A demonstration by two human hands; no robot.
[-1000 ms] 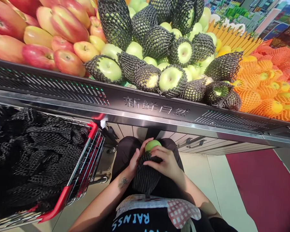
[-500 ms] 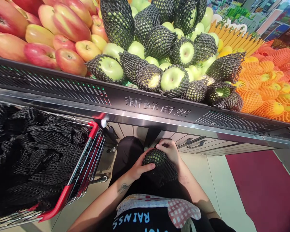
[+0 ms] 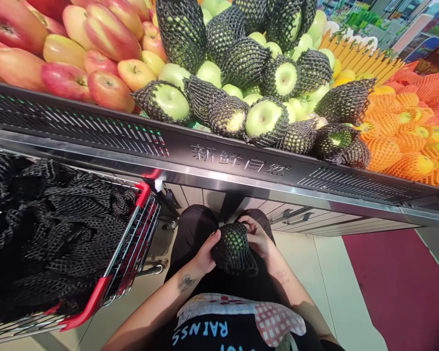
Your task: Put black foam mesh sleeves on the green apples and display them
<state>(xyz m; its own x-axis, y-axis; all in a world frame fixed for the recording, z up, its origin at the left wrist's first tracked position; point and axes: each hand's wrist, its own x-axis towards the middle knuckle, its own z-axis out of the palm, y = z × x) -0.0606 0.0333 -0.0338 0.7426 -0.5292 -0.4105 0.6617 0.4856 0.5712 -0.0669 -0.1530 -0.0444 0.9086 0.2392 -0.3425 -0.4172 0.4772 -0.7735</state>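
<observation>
Above my lap I hold a green apple in a black foam net (image 3: pixel 236 247); the fruit shows only as green through the mesh, and the loose end of the net hangs toward me. My left hand (image 3: pixel 208 252) grips its left side, the thumb lying along the net and the other fingers hidden behind it. On the right, my right hand (image 3: pixel 258 234) pinches the net near its upper edge with bent fingers. Ahead on the display, green apples (image 3: pixel 265 118) lie piled, many in the same black nets.
A wire cart (image 3: pixel 126 239) with red corners, heaped with black foam nets (image 3: pixel 76 214), stands at my left. The display's dark front rail (image 3: pixel 131 131) runs across ahead. Red-yellow apples (image 3: pixel 109 90) lie left, orange-netted fruit (image 3: pixel 398 126) right. A dark red mat (image 3: pixel 384 282) covers floor at right.
The netted apple has turned in my hands, its net end swinging inward. My left thumb has shifted from its top to its side, and my right fingers have moved down along the net.
</observation>
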